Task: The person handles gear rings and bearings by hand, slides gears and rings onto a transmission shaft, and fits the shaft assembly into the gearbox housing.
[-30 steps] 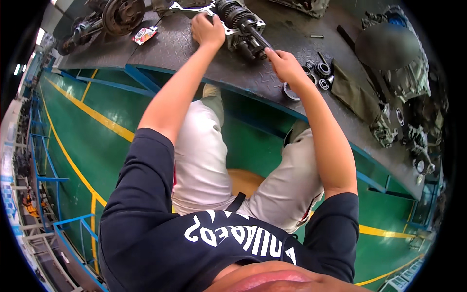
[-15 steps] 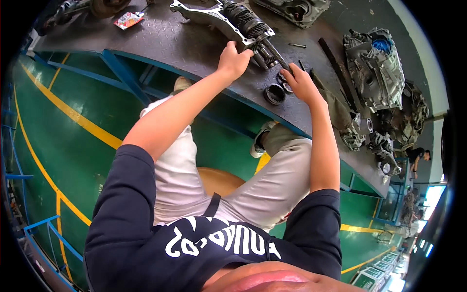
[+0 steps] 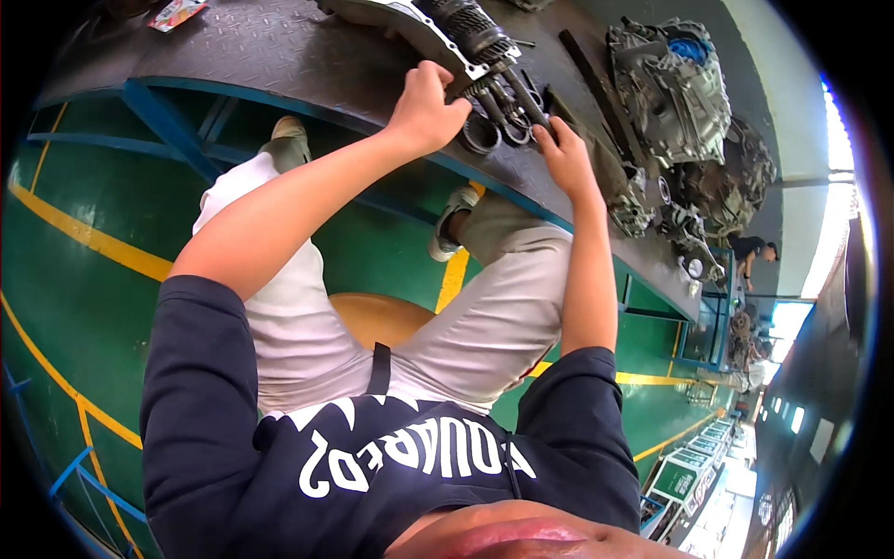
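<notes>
On the bench lies a pale metal gearbox housing half (image 3: 396, 20), its far end cut off by the picture's upper edge. Along it runs a dark gear set (image 3: 473, 30), with a long shaft (image 3: 523, 95) sticking out toward me. My left hand (image 3: 430, 110) is closed on the housing's near corner, its fingertips partly hidden. Around the shaft's near end my right hand (image 3: 566, 156) closes with thumb and fingers. Just beneath the gears, between my hands, a dark toothed ring (image 3: 480, 136) rests by the bench edge.
A large gearbox casing (image 3: 669, 93) with a blue part stands to the right, several smaller castings (image 3: 689, 238) beside it. A long dark bar (image 3: 596, 84) lies nearer. The metal bench's (image 3: 270, 56) front edge runs just above my knees. Another person (image 3: 752, 256) is far right.
My view has shifted, so the bench sits further up and left. Against it, both hands, the housing and its shaft have come nearer to me and right, closer over the toothed ring.
</notes>
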A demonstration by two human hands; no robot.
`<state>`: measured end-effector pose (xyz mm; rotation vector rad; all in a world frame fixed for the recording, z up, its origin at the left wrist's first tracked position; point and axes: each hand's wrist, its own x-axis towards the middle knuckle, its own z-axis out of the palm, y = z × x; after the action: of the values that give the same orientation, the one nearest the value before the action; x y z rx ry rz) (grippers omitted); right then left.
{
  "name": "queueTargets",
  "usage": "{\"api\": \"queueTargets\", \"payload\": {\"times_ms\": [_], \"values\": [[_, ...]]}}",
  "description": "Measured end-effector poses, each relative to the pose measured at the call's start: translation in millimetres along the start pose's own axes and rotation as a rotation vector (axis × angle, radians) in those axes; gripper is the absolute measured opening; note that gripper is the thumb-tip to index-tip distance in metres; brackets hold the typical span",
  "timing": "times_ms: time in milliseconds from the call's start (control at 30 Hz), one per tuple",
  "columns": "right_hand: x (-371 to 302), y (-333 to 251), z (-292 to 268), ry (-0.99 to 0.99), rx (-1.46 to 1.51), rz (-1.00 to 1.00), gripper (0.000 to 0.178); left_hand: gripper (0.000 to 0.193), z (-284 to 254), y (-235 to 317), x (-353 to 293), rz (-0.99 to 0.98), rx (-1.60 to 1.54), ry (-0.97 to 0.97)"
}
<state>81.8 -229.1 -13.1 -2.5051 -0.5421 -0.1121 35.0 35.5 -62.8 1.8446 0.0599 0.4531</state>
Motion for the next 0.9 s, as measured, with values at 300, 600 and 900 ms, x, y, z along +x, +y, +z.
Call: {"api": "queueTargets", "payload": {"times_ms": [300, 600, 900], "values": [[-1, -22, 2, 0.088, -0.059, 0.085, 0.046, 0.025, 61, 46, -55, -0.39, -0.571, -0.179], [-2, -67, -2, 0.256, -0.104, 0.296, 0.044, 0.037, 85, 61, -27, -0.548, -0.933, -0.158], [-9, -90, -17, 0.361, -0.194, 0.304, 0.043, 0.028, 79, 76, -3, -0.454, -1.095, -0.248]]}}
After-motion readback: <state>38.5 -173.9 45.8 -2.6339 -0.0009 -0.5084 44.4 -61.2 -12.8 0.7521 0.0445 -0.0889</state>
